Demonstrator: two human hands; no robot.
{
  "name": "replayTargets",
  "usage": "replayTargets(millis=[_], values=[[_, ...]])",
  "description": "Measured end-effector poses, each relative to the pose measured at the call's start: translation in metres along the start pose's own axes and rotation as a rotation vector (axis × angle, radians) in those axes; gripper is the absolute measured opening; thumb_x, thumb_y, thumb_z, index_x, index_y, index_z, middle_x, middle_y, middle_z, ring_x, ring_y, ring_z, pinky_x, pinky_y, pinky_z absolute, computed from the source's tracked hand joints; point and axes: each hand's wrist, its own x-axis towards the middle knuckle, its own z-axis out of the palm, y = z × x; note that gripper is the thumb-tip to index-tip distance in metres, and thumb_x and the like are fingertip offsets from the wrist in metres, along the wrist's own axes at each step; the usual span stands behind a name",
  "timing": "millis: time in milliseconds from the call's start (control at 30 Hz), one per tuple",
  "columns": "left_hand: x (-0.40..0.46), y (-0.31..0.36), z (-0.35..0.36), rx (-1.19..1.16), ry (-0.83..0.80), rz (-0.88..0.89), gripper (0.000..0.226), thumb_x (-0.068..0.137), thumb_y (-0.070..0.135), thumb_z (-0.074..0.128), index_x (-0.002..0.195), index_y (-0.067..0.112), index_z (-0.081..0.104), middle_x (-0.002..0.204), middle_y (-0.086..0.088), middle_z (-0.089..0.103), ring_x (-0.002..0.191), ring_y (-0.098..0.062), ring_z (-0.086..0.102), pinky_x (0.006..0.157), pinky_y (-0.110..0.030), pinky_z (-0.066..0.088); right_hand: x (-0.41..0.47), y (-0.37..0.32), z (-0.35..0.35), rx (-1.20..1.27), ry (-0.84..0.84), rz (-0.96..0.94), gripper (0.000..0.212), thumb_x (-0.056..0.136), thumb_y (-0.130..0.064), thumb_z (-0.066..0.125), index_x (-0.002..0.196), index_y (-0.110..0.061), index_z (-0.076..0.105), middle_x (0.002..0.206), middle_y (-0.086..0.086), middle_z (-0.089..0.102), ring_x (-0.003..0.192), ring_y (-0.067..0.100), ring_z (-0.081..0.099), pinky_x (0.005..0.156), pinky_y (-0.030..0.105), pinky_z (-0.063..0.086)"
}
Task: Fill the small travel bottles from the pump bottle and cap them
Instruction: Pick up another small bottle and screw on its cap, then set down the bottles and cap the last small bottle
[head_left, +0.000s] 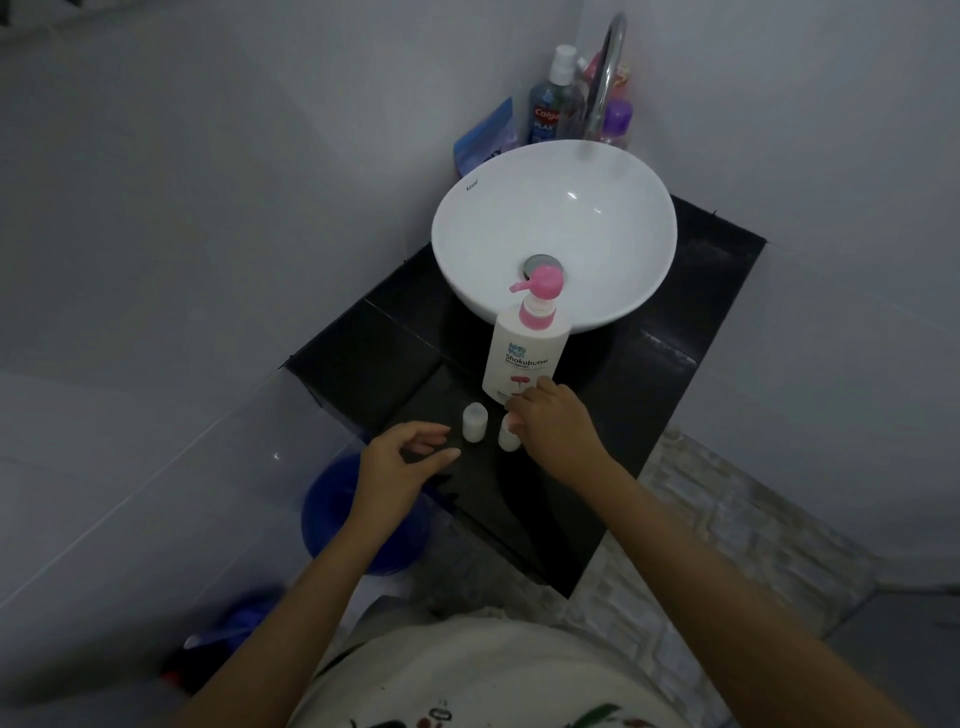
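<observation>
A white pump bottle (522, 358) with a pink pump head stands on the black counter (395, 338) in front of the basin. Two small white travel bottles stand upright just before it. The left travel bottle (475, 422) stands free, with a cap on top. My right hand (556, 421) reaches over the right travel bottle (508, 439), fingers closed around its top, which is hidden. One fingertip touches the pump bottle's base. My left hand (402, 457) hovers at the counter's left edge beside the left travel bottle, fingers loosely apart and holding nothing.
A white round basin (623, 218) sits behind the pump bottle, with a chrome tap (605, 78) above it. Several toiletry bottles (550, 98) crowd the back corner. White tiled walls close in on both sides. A blue bucket (332, 514) stands on the floor under my left hand.
</observation>
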Motion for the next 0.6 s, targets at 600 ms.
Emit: replayTargets(millis=[600], values=[[0.053,-0.013,0.04,0.226,-0.095,-0.066,0.054,0.071,0.011,0.078,0.121,0.015,0.057,0.121,-0.002,0.054,0.105,-0.01,0.052,0.09,-0.024,0.041,-0.038,0.034,-0.021,0.298,0.201,0.335,0.033,0.085,-0.033,0.064,0.114,-0.017,0.064,0.099,0.002,0.068,0.097,0.019,0.056,0.084,0.032,0.039]])
